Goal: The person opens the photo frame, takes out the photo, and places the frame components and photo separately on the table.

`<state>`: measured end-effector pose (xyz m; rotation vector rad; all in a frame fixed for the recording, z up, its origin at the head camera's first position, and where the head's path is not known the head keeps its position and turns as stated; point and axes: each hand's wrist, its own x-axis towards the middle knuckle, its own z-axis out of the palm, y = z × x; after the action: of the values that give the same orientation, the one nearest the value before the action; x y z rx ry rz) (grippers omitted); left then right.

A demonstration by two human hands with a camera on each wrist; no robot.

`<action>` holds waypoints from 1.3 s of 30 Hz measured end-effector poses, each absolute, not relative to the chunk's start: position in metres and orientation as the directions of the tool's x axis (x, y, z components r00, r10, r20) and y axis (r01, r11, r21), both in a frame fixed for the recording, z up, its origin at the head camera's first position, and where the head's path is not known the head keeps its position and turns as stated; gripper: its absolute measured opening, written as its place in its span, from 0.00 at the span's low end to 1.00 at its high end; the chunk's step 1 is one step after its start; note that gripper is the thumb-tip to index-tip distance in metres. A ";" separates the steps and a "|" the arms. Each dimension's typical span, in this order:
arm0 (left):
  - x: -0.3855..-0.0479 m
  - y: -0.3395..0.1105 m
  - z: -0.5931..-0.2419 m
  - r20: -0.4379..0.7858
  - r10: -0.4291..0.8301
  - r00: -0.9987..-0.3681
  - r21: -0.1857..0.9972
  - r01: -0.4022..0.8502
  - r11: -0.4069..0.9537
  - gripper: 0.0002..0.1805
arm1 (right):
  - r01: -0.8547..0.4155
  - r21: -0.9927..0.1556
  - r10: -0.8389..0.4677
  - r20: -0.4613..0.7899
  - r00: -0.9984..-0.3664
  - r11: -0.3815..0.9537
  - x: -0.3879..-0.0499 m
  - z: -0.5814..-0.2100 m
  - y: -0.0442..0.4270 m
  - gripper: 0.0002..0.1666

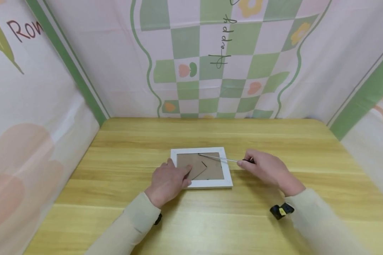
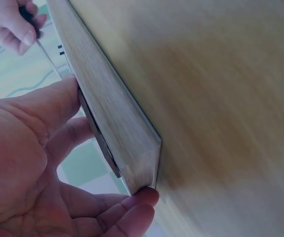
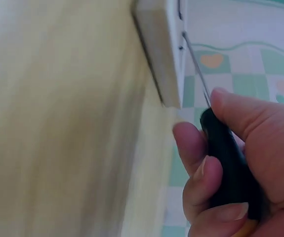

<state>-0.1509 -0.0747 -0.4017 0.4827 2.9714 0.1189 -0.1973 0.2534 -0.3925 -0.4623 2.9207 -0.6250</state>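
Note:
A white picture frame lies face down on the table, its brown backing board and folded-flat stand flap showing. My left hand holds the frame's left end, the index finger resting on the backing; in the left wrist view the fingertips touch its corner. My right hand grips the dark handle of a screwdriver. Its thin metal shaft reaches across the frame, and the tip is at the backing's far edge, near a small dark tab. Whether the tip is under that tab, I cannot tell.
The wooden table extends around the frame on every side. Behind it hangs a printed cloth with green checks, and similar cloth lines the left and right sides. Dark wrist straps sit at the sleeve cuffs.

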 end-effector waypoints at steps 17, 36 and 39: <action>-0.147 -0.078 -0.400 -0.085 0.354 -0.932 0.106 0.344 0.933 0.30 | -0.291 -0.343 -0.315 -0.015 -0.949 0.893 -0.191 -0.386 0.249 0.17; -0.144 -0.081 -0.406 -0.053 0.384 -0.922 0.091 0.379 0.921 0.29 | -0.272 -0.414 -0.326 -0.063 -0.943 0.869 -0.206 -0.392 0.260 0.20; -0.145 -0.081 -0.406 -0.041 0.389 -0.920 0.075 0.386 0.920 0.29 | -0.263 -0.469 -0.350 -0.106 -0.931 0.843 -0.213 -0.389 0.263 0.22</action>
<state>-0.1449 -0.0810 -0.4063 0.6108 3.0236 0.1003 -0.2131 0.2634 -0.3887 -0.4758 2.8338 -0.6808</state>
